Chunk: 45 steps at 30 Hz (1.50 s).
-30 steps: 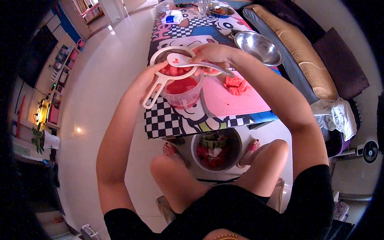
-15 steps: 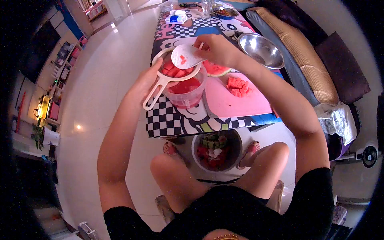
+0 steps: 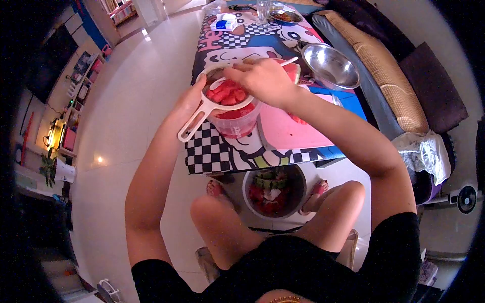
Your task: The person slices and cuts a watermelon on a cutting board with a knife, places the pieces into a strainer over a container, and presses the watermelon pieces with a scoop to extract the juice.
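The left hand (image 3: pixel 191 98) gripped the strainer (image 3: pixel 207 107) at the left side of its rim. The thumb lay along the rim; the other fingers were hidden beneath, so their spacing could not be determined. The strainer was located over the jug (image 3: pixel 240 127), near the near-left corner of the table (image 3: pixel 207 154), with its handle directed toward that corner. Red chunks (image 3: pixel 228 94) filled part of the mesh. The jug contained red liquid.

The right hand (image 3: pixel 262 81) held the spoon (image 3: pixel 217 84), fingers bent and close together around the handle; the exact pinch point was concealed. The spoon's bowl was positioned at the chunks inside the strainer, and the handle end projected past the hand toward the table's right edge.

The board (image 3: pixel 285 134) lay right of the jug, along the near edge, partly covered by the right forearm. A melon slice (image 3: pixel 292 71) was visible behind the right hand. The steel bowl (image 3: pixel 331 65) was situated at the table's right edge. The tissue pack (image 3: pixel 224 23) lay near the left edge, toward the far end. The bucket (image 3: pixel 301 194), containing rind, stood on the floor just beyond the near edge.
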Available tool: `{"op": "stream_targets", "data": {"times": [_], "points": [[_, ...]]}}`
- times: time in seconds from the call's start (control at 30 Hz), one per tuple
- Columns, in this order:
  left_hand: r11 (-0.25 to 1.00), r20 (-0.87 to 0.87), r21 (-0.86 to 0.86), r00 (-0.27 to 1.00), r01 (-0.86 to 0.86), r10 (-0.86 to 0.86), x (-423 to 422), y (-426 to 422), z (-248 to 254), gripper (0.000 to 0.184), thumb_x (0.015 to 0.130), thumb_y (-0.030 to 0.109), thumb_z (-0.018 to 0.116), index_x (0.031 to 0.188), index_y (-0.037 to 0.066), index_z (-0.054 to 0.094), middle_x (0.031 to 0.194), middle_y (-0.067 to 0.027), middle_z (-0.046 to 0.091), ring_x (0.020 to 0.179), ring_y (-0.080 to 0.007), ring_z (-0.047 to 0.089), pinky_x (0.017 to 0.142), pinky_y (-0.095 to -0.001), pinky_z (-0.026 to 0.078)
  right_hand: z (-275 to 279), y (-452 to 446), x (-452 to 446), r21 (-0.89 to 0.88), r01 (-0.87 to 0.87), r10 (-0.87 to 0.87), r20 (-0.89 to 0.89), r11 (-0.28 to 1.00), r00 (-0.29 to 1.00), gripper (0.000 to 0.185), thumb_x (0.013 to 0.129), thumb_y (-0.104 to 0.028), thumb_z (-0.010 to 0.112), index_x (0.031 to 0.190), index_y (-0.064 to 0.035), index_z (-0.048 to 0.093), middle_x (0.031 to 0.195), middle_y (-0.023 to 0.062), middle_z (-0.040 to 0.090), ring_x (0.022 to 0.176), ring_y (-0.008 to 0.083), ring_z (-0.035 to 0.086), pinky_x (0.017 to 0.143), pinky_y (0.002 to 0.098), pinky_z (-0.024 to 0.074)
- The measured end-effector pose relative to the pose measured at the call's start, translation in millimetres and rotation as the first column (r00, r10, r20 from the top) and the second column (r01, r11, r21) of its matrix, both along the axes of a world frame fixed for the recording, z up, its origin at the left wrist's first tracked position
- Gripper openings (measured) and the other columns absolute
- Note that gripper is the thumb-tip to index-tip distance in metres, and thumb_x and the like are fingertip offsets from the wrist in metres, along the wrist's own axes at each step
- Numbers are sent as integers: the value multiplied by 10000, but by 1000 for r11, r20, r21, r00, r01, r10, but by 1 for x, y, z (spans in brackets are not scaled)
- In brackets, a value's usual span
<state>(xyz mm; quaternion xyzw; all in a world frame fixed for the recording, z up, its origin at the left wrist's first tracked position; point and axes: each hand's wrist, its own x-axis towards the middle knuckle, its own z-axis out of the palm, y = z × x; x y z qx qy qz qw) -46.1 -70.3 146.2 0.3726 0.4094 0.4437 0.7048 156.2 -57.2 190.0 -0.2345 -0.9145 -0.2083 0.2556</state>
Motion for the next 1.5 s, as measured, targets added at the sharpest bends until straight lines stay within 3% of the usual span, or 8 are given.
{"op": "stream_targets", "data": {"times": [0.2,0.3,0.53,0.63,0.73,0.9,1.33,1.5], "points": [[999,-18,44,1000,17,-16,1,2,-4,519,1004,387,295,1359,11,335,1241,-209,533,1085,-307,589,877,-423,549,-8,1,-4,69,-45,42,34,997,999,241,733,-127,578,972,-99,574,976,49,643,851,218,642,650,306,534],[996,-207,60,977,67,-53,-2,5,-5,476,1017,368,235,1348,47,353,1217,-164,547,1018,-201,631,727,-280,597,-17,5,-3,22,-36,35,57,999,998,240,737,-134,579,975,-97,573,991,47,639,873,220,641,650,311,536],[998,-77,57,997,-16,20,9,1,-3,467,1014,359,267,1343,41,363,1211,-162,556,977,-217,649,755,-304,595,-27,11,-5,-22,9,-10,-23,1000,1000,208,766,-121,590,973,-104,584,998,64,655,845,257,647,649,348,529],[1000,-55,19,998,-7,8,3,0,2,471,1009,363,292,1337,33,365,1213,-185,549,972,-249,650,750,-332,602,-3,17,5,-375,123,-155,-55,919,986,184,784,-124,618,967,-123,602,899,80,669,783,273,647,639,374,512],[1000,-88,17,996,-13,14,-1,-7,9,482,1005,372,303,1331,23,366,1206,-206,548,968,-264,651,735,-347,606,12,12,13,-288,-29,-16,-155,957,988,165,794,-141,644,954,-130,606,794,94,659,744,285,641,632,392,498],[999,-77,38,997,0,3,-3,-4,4,480,1006,372,294,1329,24,370,1183,-189,565,946,-244,660,708,-332,613,13,2,18,15,-193,193,15,981,981,261,652,-100,669,903,-117,601,923,12,626,832,217,627,634,339,514],[998,-253,8,965,-67,67,5,-7,8,435,981,388,407,1174,22,539,996,-94,668,762,-164,675,661,-267,576,-11,10,8,-54,-301,303,24,952,953,200,677,-100,606,876,-95,604,944,36,619,883,237,608,722,365,512],[994,-137,6,985,-107,106,4,-3,8,470,985,404,386,1233,23,508,1090,-105,643,852,-176,668,718,-270,576,1,22,14,-114,-259,258,-22,959,966,218,668,-45,646,878,-83,601,932,47,620,878,260,611,701,371,504]]}}
